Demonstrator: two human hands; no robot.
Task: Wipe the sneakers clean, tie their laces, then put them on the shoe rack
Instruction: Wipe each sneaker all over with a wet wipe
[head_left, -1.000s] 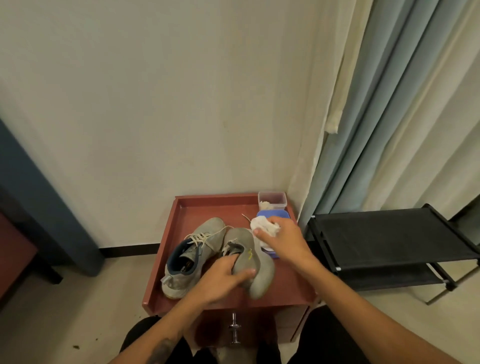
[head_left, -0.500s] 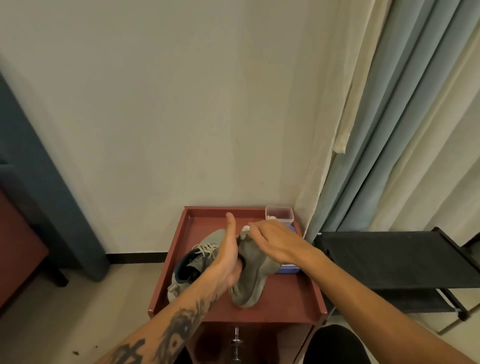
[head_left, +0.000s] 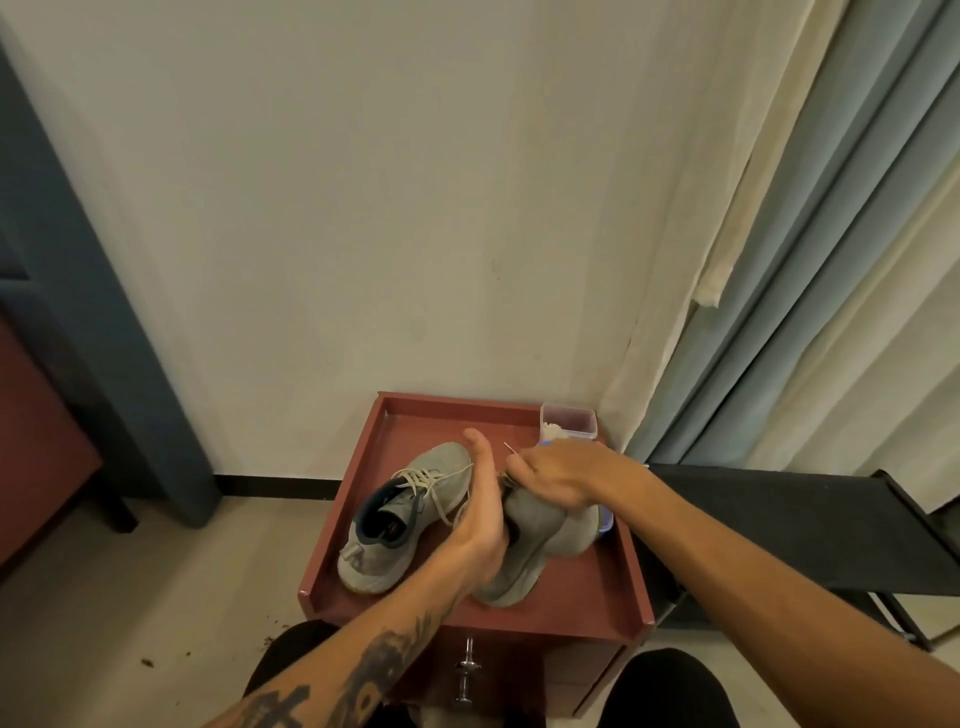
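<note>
Two grey sneakers lie on a red-brown tray-top table. The left sneaker stands on its sole with its pale laces loose. The right sneaker is tipped on its side, toe towards me. My left hand grips it from the left, thumb pointing up and fingers hidden behind the shoe. My right hand lies over the shoe's upper end with its fingers curled. The white wipe it held a moment ago is almost wholly hidden under it.
A clear plastic box with white wipes sits in the table's far right corner, and a blue lid peeks out by the right rim. A black shoe rack stands to the right, under curtains. My knees are below the table.
My right hand carried the wipe from beside the blue lid onto the right sneaker. My left hand tipped that sneaker onto its side, thumb now up. The view shifted slightly.
</note>
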